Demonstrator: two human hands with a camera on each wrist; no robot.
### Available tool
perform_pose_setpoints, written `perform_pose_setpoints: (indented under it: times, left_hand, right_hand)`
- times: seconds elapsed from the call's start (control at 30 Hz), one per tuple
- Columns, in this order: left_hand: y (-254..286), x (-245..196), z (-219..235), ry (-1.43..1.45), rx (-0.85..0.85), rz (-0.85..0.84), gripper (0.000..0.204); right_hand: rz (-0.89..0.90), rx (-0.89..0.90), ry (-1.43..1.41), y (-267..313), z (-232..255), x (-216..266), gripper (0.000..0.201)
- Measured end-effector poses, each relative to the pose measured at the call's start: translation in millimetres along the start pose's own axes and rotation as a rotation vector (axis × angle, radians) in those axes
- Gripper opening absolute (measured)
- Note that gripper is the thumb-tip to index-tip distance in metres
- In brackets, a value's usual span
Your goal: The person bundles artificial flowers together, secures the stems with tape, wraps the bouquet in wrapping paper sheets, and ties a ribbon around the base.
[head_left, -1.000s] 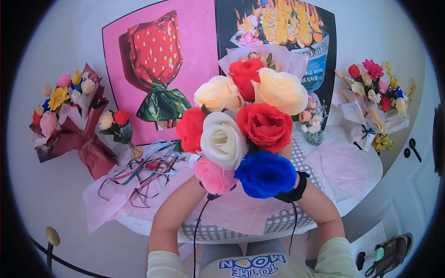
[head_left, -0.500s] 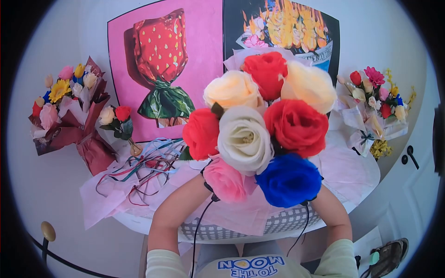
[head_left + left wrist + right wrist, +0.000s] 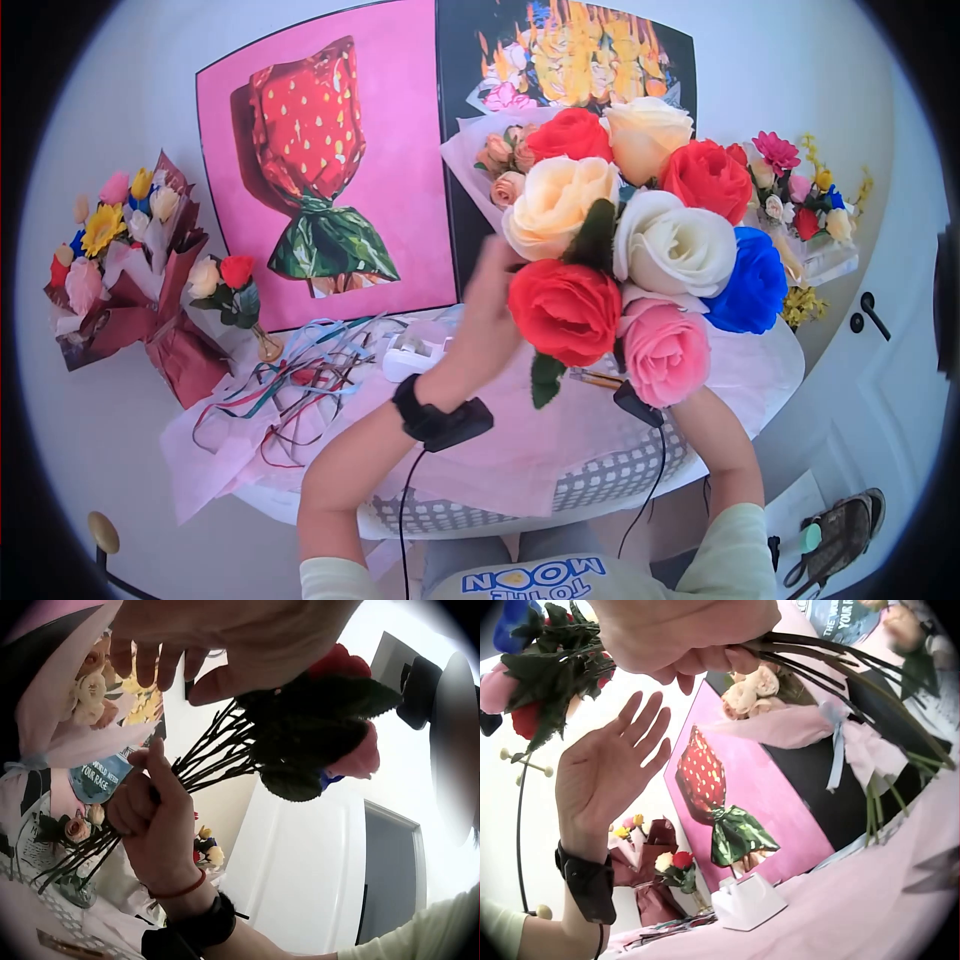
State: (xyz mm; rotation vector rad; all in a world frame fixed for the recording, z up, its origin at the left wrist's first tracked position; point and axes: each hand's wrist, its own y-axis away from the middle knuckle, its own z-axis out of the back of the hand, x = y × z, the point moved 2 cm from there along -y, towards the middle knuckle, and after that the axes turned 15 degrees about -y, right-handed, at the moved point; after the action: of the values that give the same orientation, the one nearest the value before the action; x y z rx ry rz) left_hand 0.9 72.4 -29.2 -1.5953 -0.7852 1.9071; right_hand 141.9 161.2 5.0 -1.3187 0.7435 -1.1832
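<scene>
A bunch of large artificial roses in red, cream, white (image 3: pixel 675 243), pink (image 3: pixel 664 352) and blue is held up over the table. Its dark stems (image 3: pixel 217 750) are gripped by my right hand (image 3: pixel 154 832), fingers curled round them, as the left wrist view shows; the blooms mostly hide that hand in the head view. My left hand (image 3: pixel 485 325) is beside the red rose (image 3: pixel 565 312) at the bunch's left. In the right wrist view the left hand (image 3: pixel 611 776) has its fingers spread and straight, holding nothing, with its palm toward the stems.
Tangled ribbons (image 3: pixel 290 385) and pink wrapping sheets (image 3: pixel 215 450) cover the table's left. A white tape dispenser (image 3: pixel 748 901) stands near a small rose vase (image 3: pixel 268 347). Wrapped bouquets flank both sides, one in dark red paper (image 3: pixel 185 345). Two posters, one pink (image 3: pixel 230 250), stand behind.
The left hand has come out from behind the bunch to its left side, and its fingers are now straight. The bunch has shifted right and turned, with the blue rose now at its right.
</scene>
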Motion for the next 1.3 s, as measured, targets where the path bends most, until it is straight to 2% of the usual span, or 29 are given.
perform_pose_setpoints:
  times: [0.03, 0.07, 0.13, 0.17, 0.23, 0.27, 0.33, 0.37, 0.4, 0.47, 0.53, 0.57, 0.7, 0.77, 0.8, 0.83, 0.87, 0.9, 0.97, 1.03, 1.07, 1.13, 1.2, 1.27, 1.3]
  left_hand:
    - [-2.8, -23.0, 6.3, 0.038, -0.092, -0.092, 0.041]
    - [-2.2, -34.4, 8.3, 0.045, -0.09, -0.092, 0.041]
    - [-1.6, -54.4, 10.6, 0.105, -0.14, -0.254, 0.044]
    - [-0.2, -62.7, 8.8, 0.114, -0.141, -0.256, 0.044]
    - [4.9, -77.6, 1.7, -0.054, -0.007, -0.424, 0.039]
    - [4.9, -79.0, 2.4, -0.045, -0.007, -0.424, 0.039]
    - [3.4, -78.8, 2.2, -0.323, 0.079, -0.403, 0.032]
    - [2.3, -76.3, 0.7, -0.305, 0.062, -0.422, 0.022]
    - [2.5, -77.3, -1.8, -0.299, 0.064, -0.424, 0.022]
    - [4.0, -78.0, -7.2, 0.068, 0.112, -0.265, 0.021]
    - [8.5, -77.0, -4.2, 0.138, 0.129, -0.212, 0.021]
    - [9.3, -75.8, -1.3, 0.203, 0.14, -0.155, 0.021]
    - [3.5, -67.3, 1.4, 0.284, 0.154, -0.159, 0.027]
    - [-0.6, -71.2, -2.1, 0.229, 0.128, -0.362, 0.035]
    - [-2.5, -71.7, -1.3, 0.228, 0.129, -0.363, 0.035]
    - [-3.8, -73.2, 0.4, 0.181, 0.13, -0.396, 0.041]
    - [-5.1, -74.9, 2.4, 0.134, 0.13, -0.429, 0.048]
    - [-7.2, -78.1, 5.2, 0.133, 0.129, -0.427, 0.048]
    - [-9.0, -83.9, 6.6, -0.107, 0.24, -0.405, 0.052]
    - [-2.7, -82.7, 0.0, -0.079, 0.295, -0.381, 0.05]
    - [0.9, -81.7, -3.4, -0.051, 0.351, -0.362, 0.048]
    - [4.4, -77.4, -4.3, -0.027, 0.334, -0.343, 0.046]
    - [5.7, -78.7, -4.5, -0.025, 0.248, -0.347, 0.046]
    - [1.0, -76.5, -4.6, 0.019, 0.231, -0.337, 0.054]
    - [-3.1, -77.3, -2.0, -0.112, 0.16, -0.445, 0.059]
  right_hand:
    - [-0.014, 0.0, -0.006, 5.1, 2.8, 0.1, 0.037]
    - [-0.027, 0.002, -0.013, 14.3, 5.1, 2.6, 0.037]
    - [-0.049, 0.009, -0.027, 49.4, 34.0, 16.3, 0.037]
    - [-0.061, 0.014, -0.033, 51.2, 33.6, 16.3, 0.037]
    - [-0.088, 0.021, -0.044, 55.5, 31.4, 16.5, 0.037]
    - [-0.102, 0.023, -0.05, 58.9, 30.1, 17.0, 0.037]
    - [-0.128, 0.024, -0.059, 66.1, 29.9, 18.6, 0.037]
    - [-0.141, 0.024, -0.065, 69.5, 31.2, 19.1, 0.036]
    - [-0.152, 0.023, -0.073, 73.9, 37.9, 20.3, 0.036]
    - [-0.173, 0.018, -0.088, 86.1, 67.7, 25.6, 0.036]
    - [-0.19, 0.013, -0.107, 92.9, 87.3, 27.5, 0.036]
    - [-0.198, 0.013, -0.118, 62.6, 71.7, 9.6, 0.036]
    - [-0.235, 0.006, -0.163, 93.2, 78.4, 18.5, 0.036]
    - [-0.254, 0.003, -0.186, 73.8, 42.3, 2.3, 0.036]
    - [-0.264, 0.003, -0.2, 54.6, 46.3, -9.1, 0.036]
    - [-0.275, 0.002, -0.216, 79.2, 60.3, 7.3, 0.036]
    - [-0.287, 0.002, -0.233, 85.2, 63.2, 1.8, 0.036]
    - [-0.3, 0.001, -0.249, 107.6, 77.0, 11.4, 0.036]
    - [-0.328, 0.001, -0.281, 140.5, 73.1, 22.6, 0.036]
    - [-0.354, 0.0, -0.314, 68.7, 63.7, -19.9, 0.036]
    - [-0.365, -0.003, -0.33, 62.7, 65.5, -25.5, 0.036]
    - [-0.385, -0.006, -0.358, 46.7, 67.6, -37.7, 0.036]
    - [-0.403, -0.008, -0.385, 61.0, 69.9, -31.4, 0.036]
    - [-0.424, -0.01, -0.412, 59.4, 68.3, -38.5, 0.036]
    - [-0.434, -0.01, -0.426, 88.8, 63.4, -26.8, 0.036]
